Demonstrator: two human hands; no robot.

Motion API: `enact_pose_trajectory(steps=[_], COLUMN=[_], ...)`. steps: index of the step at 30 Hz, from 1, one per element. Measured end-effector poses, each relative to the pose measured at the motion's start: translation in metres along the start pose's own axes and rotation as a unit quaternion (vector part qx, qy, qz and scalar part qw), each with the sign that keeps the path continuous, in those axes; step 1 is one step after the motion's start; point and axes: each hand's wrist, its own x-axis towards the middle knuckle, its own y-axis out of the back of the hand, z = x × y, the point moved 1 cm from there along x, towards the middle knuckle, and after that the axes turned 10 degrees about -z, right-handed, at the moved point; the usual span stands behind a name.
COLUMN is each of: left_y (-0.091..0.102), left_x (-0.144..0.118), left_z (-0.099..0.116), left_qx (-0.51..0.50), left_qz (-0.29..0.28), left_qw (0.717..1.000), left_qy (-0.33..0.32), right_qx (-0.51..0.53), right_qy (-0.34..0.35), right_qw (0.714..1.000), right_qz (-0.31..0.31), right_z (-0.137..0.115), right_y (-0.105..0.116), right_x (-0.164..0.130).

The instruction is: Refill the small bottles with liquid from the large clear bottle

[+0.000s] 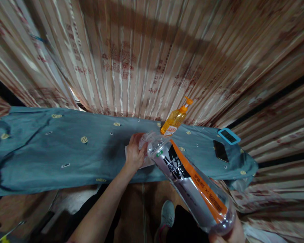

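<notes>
Cloth covers the long surface from the left edge: a teal fabric sheet (pixel 66 141) dotted with small yellow round motifs, lying in front of striped pinkish-brown curtains (pixel 142 60). Near the middle, the person's left hand (pixel 134 152) comes up from below on a bare forearm, its fingers curled around the neck end of a large clear plastic bottle (pixel 190 182) with a grey-and-orange printed label. Under that hand lies a white sheet or cloth (pixel 145 164), mostly hidden. The bottle is tilted, its neck pointing up and left over the teal sheet and its rounded base nearest the camera at lower right. There the right hand (pixel 228 236) cups the base from beneath; only its edge shows, so how far it closes cannot be told. Just behind the bottle neck stands an orange pump dispenser bottle (pixel 176 118), leaning against the curtain. Further right on the sheet lie a dark smartphone (pixel 220 150) and a blue-framed flat device (pixel 229 136), well apart from the hands.
</notes>
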Motion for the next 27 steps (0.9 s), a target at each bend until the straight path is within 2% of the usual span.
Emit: enact_pose_trajectory(steps=[2,4,6,9,14,18,20,22,24,27], left_y=[0.000,0.000,0.000,-0.001,0.000,0.001,0.001,0.001,0.001,0.001], left_x=[0.000,0.000,0.000,0.000,0.000,0.000,0.000,0.000,0.000,0.000], left_z=[0.000,0.000,0.000,0.000,0.002,0.002,0.002,0.002,0.001,0.001], left_qx=[-0.001,-0.001,0.001,0.005,0.009,0.008,0.007,0.008,0.011,0.013], left_qz=[-0.002,-0.001,0.002,0.002,-0.006,-0.006,-0.006,-0.005,-0.003,-0.001], left_qw=[1.000,1.000,1.000,1.000,1.000,1.000,1.000,1.000,1.000,1.000], left_qy=[-0.002,-0.003,-0.002,-0.003,-0.009,-0.020,-0.020,-0.017,-0.015,-0.018], right_qx=[-0.001,-0.019,-0.030,-0.004,0.002,-0.024,-0.028,-0.002,0.001,0.002], right_qy=[0.018,0.044,0.067,0.066,0.060,0.068,0.061,0.035,0.021,0.024], right_qw=[0.999,0.989,0.976,0.970,0.980,0.978,0.983,0.997,1.000,0.999], right_qz=[-0.032,-0.142,-0.205,-0.234,-0.191,-0.197,-0.168,-0.069,-0.017,-0.029], right_z=[0.010,0.020,0.025,0.025,0.023,0.022,0.018,0.013,0.008,0.009], right_y=[0.015,0.030,0.039,0.041,0.041,0.039,0.030,0.019,0.010,0.010], right_x=[0.004,0.010,0.014,0.016,0.012,0.011,0.008,0.005,0.001,0.000])
